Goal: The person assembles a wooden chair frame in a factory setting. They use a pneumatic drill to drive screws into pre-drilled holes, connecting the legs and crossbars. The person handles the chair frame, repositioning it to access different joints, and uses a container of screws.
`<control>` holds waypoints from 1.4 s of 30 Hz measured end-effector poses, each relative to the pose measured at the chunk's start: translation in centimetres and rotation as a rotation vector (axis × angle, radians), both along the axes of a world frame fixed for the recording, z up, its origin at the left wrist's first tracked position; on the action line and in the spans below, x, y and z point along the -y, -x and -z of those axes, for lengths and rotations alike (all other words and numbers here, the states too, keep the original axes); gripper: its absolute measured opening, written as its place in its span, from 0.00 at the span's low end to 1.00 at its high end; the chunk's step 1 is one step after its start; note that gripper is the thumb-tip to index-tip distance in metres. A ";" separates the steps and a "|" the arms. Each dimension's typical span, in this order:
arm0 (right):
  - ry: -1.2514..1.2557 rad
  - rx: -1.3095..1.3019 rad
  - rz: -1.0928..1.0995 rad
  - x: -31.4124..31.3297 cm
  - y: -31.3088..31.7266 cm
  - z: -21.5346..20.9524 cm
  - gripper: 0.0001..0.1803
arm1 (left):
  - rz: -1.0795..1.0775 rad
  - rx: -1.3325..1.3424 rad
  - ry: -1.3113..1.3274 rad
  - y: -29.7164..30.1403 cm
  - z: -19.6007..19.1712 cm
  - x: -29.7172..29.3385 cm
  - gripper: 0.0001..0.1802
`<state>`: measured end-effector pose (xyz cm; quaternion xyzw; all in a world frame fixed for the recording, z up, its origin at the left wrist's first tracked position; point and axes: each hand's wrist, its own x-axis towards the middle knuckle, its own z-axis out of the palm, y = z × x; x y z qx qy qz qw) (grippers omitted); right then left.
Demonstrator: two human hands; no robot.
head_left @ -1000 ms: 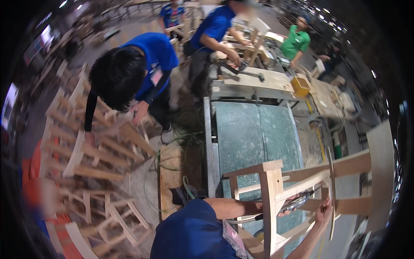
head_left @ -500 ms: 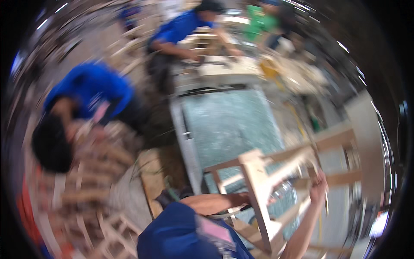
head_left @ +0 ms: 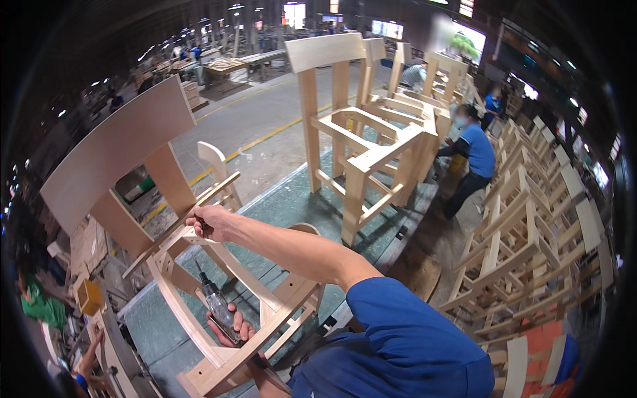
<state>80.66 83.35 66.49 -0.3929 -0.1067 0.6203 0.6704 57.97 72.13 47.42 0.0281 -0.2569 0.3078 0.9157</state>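
A pale wooden chair with a broad curved backrest [head_left: 119, 156] stands tilted in front of me at the left. Through its seat frame [head_left: 262, 305] reaches my left hand [head_left: 232, 325], closed round a power screwdriver [head_left: 215, 296] with a clear body and dark nose. The thin bit points up and away, toward the back of the frame. My right hand [head_left: 211, 223] crosses over the chair, fingers closed on a narrow wooden strip [head_left: 156, 245] that lies across the base of the back slats. Its fingertips are partly hidden behind the hand.
More unfinished chairs [head_left: 371, 159] stand on the green-topped bench [head_left: 298, 212] ahead. Stacked chair frames [head_left: 531, 219] line the right side. A person in blue [head_left: 474, 149] crouches beyond the bench; a person in green [head_left: 43, 302] is at the far left. A yellow box [head_left: 88, 296] sits nearby.
My view has swung to the right, so the chair now appears at the left and the row of chairs has come in. Both hands keep hold of the screwdriver and the strip.
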 end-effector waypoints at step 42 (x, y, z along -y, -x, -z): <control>0.122 0.066 -0.782 1.9 9.6 0.4 0.12 | -1.000 -1.365 -0.843 23.1 -12.0 23.4 0.11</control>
